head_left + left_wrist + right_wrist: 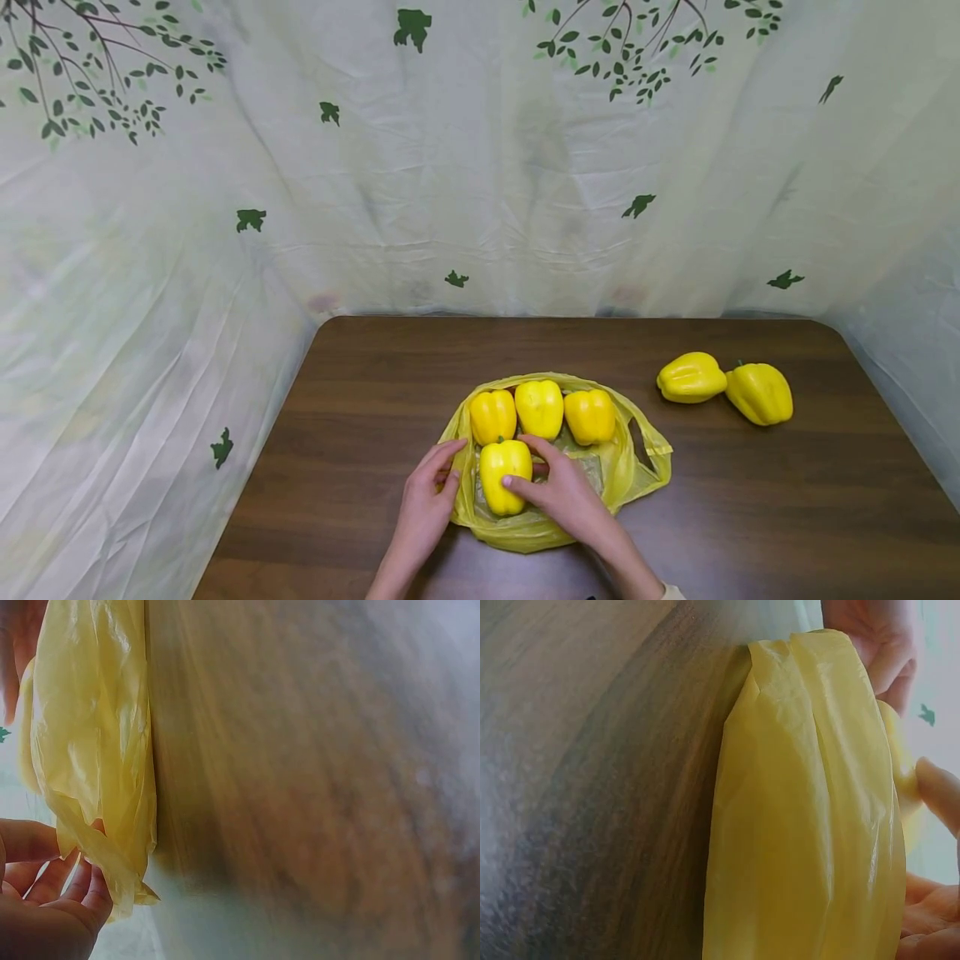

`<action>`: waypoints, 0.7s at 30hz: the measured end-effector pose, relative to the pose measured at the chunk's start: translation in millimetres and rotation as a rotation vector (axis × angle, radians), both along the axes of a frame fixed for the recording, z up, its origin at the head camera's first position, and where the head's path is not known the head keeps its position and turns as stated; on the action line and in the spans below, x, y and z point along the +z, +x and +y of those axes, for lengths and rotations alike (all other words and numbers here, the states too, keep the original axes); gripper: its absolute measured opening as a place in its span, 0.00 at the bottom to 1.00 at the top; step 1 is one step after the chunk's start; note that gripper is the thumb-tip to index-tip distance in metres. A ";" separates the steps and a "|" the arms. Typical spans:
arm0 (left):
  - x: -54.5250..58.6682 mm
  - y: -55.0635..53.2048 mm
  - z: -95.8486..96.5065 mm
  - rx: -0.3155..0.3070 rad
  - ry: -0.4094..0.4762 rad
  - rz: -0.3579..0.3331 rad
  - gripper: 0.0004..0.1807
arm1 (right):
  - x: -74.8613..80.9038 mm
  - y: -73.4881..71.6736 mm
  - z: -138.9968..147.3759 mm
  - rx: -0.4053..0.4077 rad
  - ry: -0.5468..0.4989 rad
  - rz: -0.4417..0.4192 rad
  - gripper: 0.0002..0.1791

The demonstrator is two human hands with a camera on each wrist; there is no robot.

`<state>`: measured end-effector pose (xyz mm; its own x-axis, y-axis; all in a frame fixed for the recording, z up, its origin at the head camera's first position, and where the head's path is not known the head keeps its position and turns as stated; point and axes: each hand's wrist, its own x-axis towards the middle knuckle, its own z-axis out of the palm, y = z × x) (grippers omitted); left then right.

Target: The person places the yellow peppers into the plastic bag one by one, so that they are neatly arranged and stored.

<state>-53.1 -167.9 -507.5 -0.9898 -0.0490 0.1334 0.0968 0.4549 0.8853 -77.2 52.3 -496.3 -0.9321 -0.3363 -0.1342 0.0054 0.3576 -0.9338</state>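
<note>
A yellow bell pepper point(506, 477) is gripped between the thumb and fingers of my right hand point(567, 495), at the front of an opened yellow plastic bag point(626, 467). Behind it, three more yellow bell peppers point(539, 409) stand in a row inside the bag. My left hand point(427, 497) is at the bag's left rim; in the left wrist view its thumb and fingers point(34, 841) pinch the thin plastic point(97, 840). The right wrist view has the bag's side point(802, 817) covering most of the held pepper, with my right thumb point(939, 791) against it.
Two yellow bell peppers point(691, 377) point(759, 394) lie touching each other at the back right of the brown wooden table point(810, 492). The bag's handle loop point(658, 454) spreads to the right. A pale curtain with leaf prints point(480, 183) hangs behind the table and along its sides.
</note>
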 end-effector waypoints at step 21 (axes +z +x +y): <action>3.0 -0.1 1.8 0.002 -0.005 -0.034 0.24 | -6.0 7.0 -8.4 0.048 0.047 0.074 0.37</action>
<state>-53.2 -166.1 -504.5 -0.9938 -0.0498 0.0998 0.0659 0.4598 0.8856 -70.2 43.9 -502.3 -0.9231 -0.3757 -0.0822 -0.0812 0.3995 -0.9131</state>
